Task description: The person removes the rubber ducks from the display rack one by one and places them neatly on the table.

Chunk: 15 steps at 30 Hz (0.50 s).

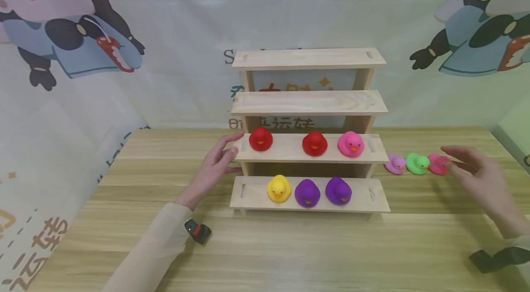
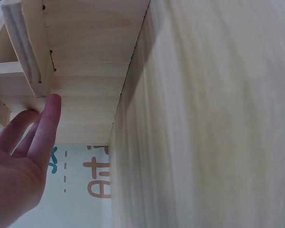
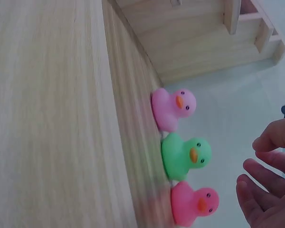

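Stand: one pale wooden four-board display stand (image 1: 298,102), set on a wood-grain table (image 1: 290,250) toward its far edge.

Third board from top: one red rubber duck (image 1: 261,139) near the left end, a second red rubber duck (image 1: 314,144) mid-board, one bright pink rubber duck (image 1: 351,144) near the right end.

Lowest board: one yellow rubber duck (image 1: 279,189) left of middle; two dark purple rubber ducks, (image 1: 307,193) and (image 1: 338,191), rightward.

Table, toward its far right corner: lilac duck (image 1: 395,164), light green duck (image 1: 417,163), deep pink duck (image 1: 438,163), in a row.

Left hand (image 1: 210,168): fingers extended, spread, touching the third board's left end.

Right hand (image 1: 482,177): fingers loosely bent, thumb apart, pinching nothing, just beside the deep pink duck.

Backdrop: pale cloth (image 1: 290,7), printed with cartoon figures.
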Tool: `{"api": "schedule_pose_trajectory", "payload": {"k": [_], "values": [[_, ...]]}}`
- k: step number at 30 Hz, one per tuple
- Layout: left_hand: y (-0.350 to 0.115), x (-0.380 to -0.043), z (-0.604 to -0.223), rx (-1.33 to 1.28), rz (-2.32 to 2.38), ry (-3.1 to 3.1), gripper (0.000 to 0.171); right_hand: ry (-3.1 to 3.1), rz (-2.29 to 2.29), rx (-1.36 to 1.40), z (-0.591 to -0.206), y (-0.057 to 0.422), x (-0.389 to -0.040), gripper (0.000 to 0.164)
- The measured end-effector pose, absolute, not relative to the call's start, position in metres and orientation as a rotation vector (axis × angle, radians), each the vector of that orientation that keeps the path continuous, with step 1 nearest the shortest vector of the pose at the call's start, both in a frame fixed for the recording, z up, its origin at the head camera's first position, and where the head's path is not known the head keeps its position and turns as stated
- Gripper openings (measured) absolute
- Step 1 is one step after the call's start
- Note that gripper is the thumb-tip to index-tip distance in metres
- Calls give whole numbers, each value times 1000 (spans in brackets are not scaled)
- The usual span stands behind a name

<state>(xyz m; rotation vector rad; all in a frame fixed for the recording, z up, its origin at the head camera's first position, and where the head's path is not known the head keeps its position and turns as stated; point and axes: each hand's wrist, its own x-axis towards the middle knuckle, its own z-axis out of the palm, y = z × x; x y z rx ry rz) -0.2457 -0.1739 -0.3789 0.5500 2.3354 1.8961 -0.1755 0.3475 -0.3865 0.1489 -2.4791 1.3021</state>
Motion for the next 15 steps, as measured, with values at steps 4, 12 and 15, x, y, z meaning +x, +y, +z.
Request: {"api": "schedule_pose_trajectory", "payload": {"k": [4, 12, 15], "values": [[-174, -246, -379, 561, 1914, 2323, 41, -2522, 1236, 175, -381, 340, -173, 33], [-174, -246, -379, 565, 1914, 2317, 41, -2511, 1195, 242, -374, 321, -172, 34], [-174, -245, -379, 553, 1911, 2316, 41, -2526, 1162, 250, -371, 315, -171, 34]]}}
